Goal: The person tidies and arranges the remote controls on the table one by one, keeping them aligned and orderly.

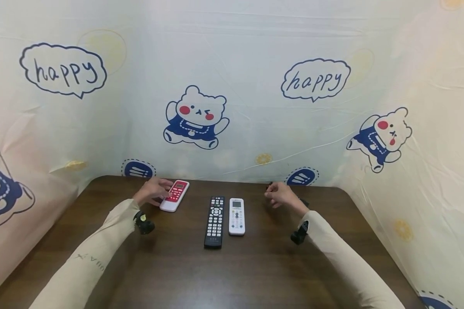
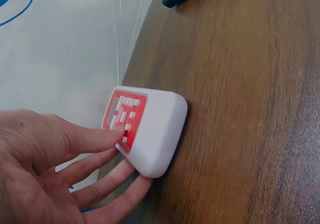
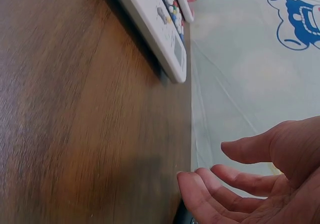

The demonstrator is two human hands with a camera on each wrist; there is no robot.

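A red-and-white remote control (image 1: 175, 195) lies at the back left of the table, slightly slanted. My left hand (image 1: 154, 192) pinches its left side: in the left wrist view the thumb rests on the red button panel (image 2: 131, 126) and the other fingers are at the edge. At the back right, my right hand (image 1: 280, 194) hangs over the table with thumb and fingers apart and nothing between them. Beneath it shows part of a dark object (image 3: 184, 215), mostly hidden by the hand; its kind is unclear.
A long black remote control (image 1: 214, 222) and a white remote control (image 1: 236, 216) lie side by side mid-table, between my hands. The brown wooden table (image 1: 216, 279) ends at a printed curtain (image 1: 255, 128) behind and at both sides.
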